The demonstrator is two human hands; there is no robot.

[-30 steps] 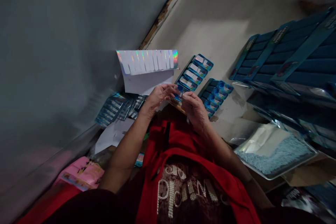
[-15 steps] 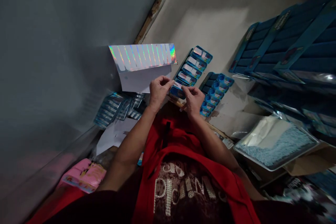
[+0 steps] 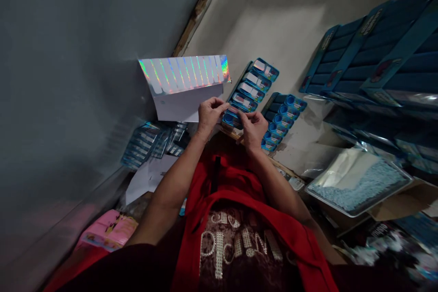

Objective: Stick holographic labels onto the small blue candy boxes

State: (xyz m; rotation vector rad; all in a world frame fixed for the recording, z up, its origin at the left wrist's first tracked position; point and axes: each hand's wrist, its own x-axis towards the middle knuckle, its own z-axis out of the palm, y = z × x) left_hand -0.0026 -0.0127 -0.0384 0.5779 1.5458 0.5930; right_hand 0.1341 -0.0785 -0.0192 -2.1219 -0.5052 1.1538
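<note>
1. The strip (image 3: 233, 109) is slim, pale and faintly pinkish, over the near part of the left row of blue boxes (image 3: 257, 81).
2. The left hand (image 3: 209, 116) pinches its left end.
3. The right hand's (image 3: 253, 128) fingertips meet its right end; gripping or pressing, I cannot tell.
4. Left, a rainbow-glinting sheet (image 3: 185, 73) bears similar strips.

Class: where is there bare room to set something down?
Bare: the pale surface beyond the two blue pack rows, bordered by the wooden strip and large blue stack. Crowded: around left hand and right hand, among shiny sheet and pack rows.
</note>
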